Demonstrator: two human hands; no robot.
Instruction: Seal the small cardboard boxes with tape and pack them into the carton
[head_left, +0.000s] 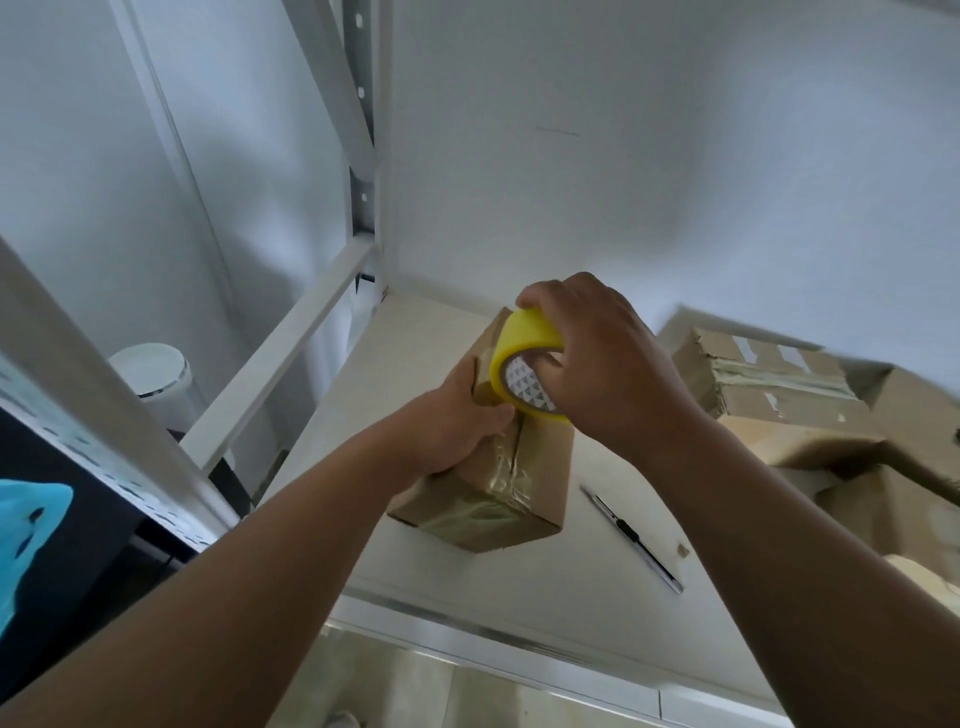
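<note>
Head view: a white shelf (441, 561) is seen under both hands.
Carton (914, 400): placed right of the right hand (608, 358).
Small box (540, 467): set beneath both hands, gripped by the left hand (457, 421).
Tape roll (524, 338): clasped by the right hand, pressed onto the box beside the left thumb.
Knife (631, 535): laid below the right wrist.

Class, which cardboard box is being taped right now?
The centre box: the left hand grips it and the right hand holds the yellow tape roll on it. The battered box at right lies untouched.
</note>
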